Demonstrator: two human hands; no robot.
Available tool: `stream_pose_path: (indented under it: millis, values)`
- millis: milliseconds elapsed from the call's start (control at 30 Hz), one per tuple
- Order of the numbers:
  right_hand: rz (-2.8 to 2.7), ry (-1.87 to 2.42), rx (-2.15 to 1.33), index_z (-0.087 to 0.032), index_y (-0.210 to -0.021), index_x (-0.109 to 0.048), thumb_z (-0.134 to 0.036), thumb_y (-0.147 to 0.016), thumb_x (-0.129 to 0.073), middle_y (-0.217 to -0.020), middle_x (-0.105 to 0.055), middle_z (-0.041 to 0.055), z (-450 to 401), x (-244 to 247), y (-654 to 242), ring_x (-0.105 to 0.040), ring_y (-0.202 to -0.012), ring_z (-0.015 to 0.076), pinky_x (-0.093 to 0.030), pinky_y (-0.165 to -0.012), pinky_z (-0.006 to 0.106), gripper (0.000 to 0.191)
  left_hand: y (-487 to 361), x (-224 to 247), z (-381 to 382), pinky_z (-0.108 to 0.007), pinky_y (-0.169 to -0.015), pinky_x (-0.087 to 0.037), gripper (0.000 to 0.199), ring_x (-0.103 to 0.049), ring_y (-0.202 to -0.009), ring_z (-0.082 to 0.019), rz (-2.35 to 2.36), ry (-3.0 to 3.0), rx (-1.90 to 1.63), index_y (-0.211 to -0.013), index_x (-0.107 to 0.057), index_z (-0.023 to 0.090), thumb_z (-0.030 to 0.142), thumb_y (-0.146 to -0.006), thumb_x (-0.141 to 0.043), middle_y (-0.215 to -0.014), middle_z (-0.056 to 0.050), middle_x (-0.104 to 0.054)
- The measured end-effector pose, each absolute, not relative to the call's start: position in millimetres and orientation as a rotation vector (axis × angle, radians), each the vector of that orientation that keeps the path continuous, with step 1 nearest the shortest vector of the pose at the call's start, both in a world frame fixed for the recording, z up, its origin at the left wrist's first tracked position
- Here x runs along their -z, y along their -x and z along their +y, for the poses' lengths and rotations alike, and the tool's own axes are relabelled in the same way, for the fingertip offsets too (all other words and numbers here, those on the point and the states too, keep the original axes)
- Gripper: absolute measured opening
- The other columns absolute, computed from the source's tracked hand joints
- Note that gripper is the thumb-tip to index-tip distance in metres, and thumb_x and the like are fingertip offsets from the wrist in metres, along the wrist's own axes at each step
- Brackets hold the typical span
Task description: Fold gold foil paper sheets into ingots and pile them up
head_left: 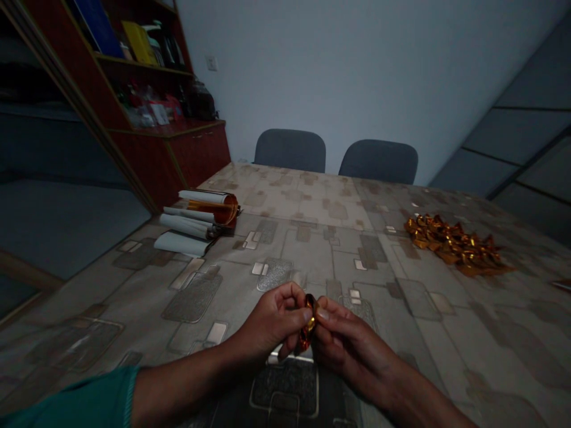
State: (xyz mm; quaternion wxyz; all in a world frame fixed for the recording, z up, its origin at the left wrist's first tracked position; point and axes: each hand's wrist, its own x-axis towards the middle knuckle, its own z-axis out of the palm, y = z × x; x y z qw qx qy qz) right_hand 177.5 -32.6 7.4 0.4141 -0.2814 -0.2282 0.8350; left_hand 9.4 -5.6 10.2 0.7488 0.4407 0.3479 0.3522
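Between my left hand [272,318] and my right hand [352,348] is a small piece of orange-gold foil [307,323], pinched by the fingers of both. Its exact shape is partly hidden by my fingers. A heap of folded gold foil pieces [452,245] lies on the table to the right, well away from both hands. To the far left lie several white paper rolls [190,229], with a roll of orange foil [214,206] at their top end.
The table [312,255] has a patterned beige and grey cover. Beyond it stand a red-brown shelf unit [151,77] holding assorted items and two dark grey chairs [289,150] [378,160]. A small dark flat item [561,285] sits at the right edge.
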Motion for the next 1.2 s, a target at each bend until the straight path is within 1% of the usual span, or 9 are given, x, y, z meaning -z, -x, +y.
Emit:
stream_pose_path:
  millis: [167, 267, 400, 500, 600, 767, 900, 1100, 1200]
  values:
    - [-0.602, 0.673, -2.11, -0.016, -0.079, -0.059, -0.026, -0.087, -0.073, -0.053, -0.048, -0.0078, -31.8, -6.6, -178.2, -0.032, -0.041, 0.0037, -0.03, -0.044, 0.016, 0.019, -7.0, -11.3, -6.6, -0.012, -0.034, -0.032, 0.039, -0.043, -0.033, -0.004, 0.67, -0.941, -0.77, -0.081, -0.05, 0.019, 0.049, -0.077, -0.075, -0.051, 0.006, -0.058]
    - [-0.609, 0.678, -2.126, -0.015, -0.083, -0.06, -0.027, -0.088, -0.072, -0.053, -0.047, -0.008, -31.9, -5.8, -178.4, -0.031, -0.041, 0.0037, -0.029, -0.043, 0.016, 0.017, -7.9, -12.1, -7.9, -0.012, -0.033, -0.031, 0.04, -0.041, -0.031, -0.004, 0.708, -0.956, -0.797, -0.079, -0.049, 0.019, 0.049, -0.077, -0.075, -0.047, 0.007, -0.056]
    - [-0.585, 0.688, -2.136, -0.015, -0.079, -0.06, -0.027, -0.085, -0.075, -0.054, -0.049, -0.0074, -32.2, -6.9, -178.9, -0.031, -0.042, 0.0033, -0.028, -0.043, 0.015, 0.02, -10.7, -13.0, -8.4, -0.011, -0.032, -0.03, 0.042, -0.041, -0.029, -0.004, 0.765, -0.985, -0.824, -0.077, -0.048, 0.019, 0.052, -0.078, -0.073, -0.041, 0.007, -0.054]
    - [-0.602, 0.689, -2.129, -0.015, -0.08, -0.062, -0.028, -0.086, -0.074, -0.052, -0.047, -0.0076, -32.2, -8.8, -179.5, -0.031, -0.042, 0.0039, -0.028, -0.044, 0.016, 0.019, -11.6, -13.6, -7.6, -0.012, -0.032, -0.035, 0.044, -0.046, -0.03, -0.005, 0.758, -0.98, -0.802, -0.078, -0.048, 0.019, 0.053, -0.074, -0.076, -0.047, 0.005, -0.06]
    - [-0.639, 0.674, -2.113, -0.016, -0.079, -0.063, -0.028, -0.087, -0.073, -0.049, -0.045, -0.0079, -32.5, -9.8, -179.7, -0.031, -0.042, 0.0047, -0.029, -0.045, 0.017, 0.018, -12.1, -14.0, -7.1, -0.013, -0.031, -0.035, 0.047, -0.047, -0.031, -0.005, 0.748, -0.962, -0.78, -0.08, -0.047, 0.02, 0.051, -0.069, -0.08, -0.055, 0.004, -0.063]
    - [-0.633, 0.717, -2.11, -0.016, -0.077, -0.062, -0.029, -0.085, -0.075, -0.05, -0.047, -0.0072, -33.2, -10.1, -178.9, -0.033, -0.043, 0.005, -0.029, -0.046, 0.017, 0.02, -12.9, -13.6, -8.1, -0.012, -0.029, -0.033, 0.044, -0.045, -0.03, -0.005, 0.83, -0.967, -0.781, -0.078, -0.044, 0.021, 0.047, -0.071, -0.079, -0.049, 0.005, -0.059]
    - [-0.644, 0.71, -2.123, -0.016, -0.079, -0.061, -0.03, -0.085, -0.074, -0.049, -0.045, -0.008, -33.6, -11.1, -178.6, -0.03, -0.042, 0.0047, -0.028, -0.044, 0.017, 0.02, -13.0, -13.6, -8.5, -0.012, -0.03, -0.034, 0.044, -0.047, -0.031, -0.005, 0.824, -0.968, -0.791, -0.079, -0.045, 0.02, 0.049, -0.071, -0.078, -0.052, 0.004, -0.062]
    - [-0.616, 0.693, -2.128, -0.016, -0.074, -0.058, -0.03, -0.085, -0.076, -0.051, -0.045, -0.0083, -33.0, -10.1, -179.1, -0.029, -0.042, 0.0038, -0.027, -0.044, 0.016, 0.024, -14.0, -12.7, -7.8, -0.013, -0.031, -0.033, 0.045, -0.044, -0.029, -0.006, 0.825, -0.972, -0.814, -0.074, -0.045, 0.021, 0.052, -0.073, -0.077, -0.042, 0.007, -0.055]
    - [-0.59, 0.689, -2.128, -0.016, -0.079, -0.06, -0.029, -0.085, -0.076, -0.051, -0.043, -0.0092, -31.3, -11.1, -179.2, -0.026, -0.04, 0.003, -0.026, -0.043, 0.016, 0.021, -11.7, -14.7, -7.4, -0.012, -0.033, -0.033, 0.042, -0.046, -0.032, -0.006, 0.785, -0.96, -0.79, -0.075, -0.047, 0.02, 0.051, -0.076, -0.075, -0.044, 0.005, -0.057]
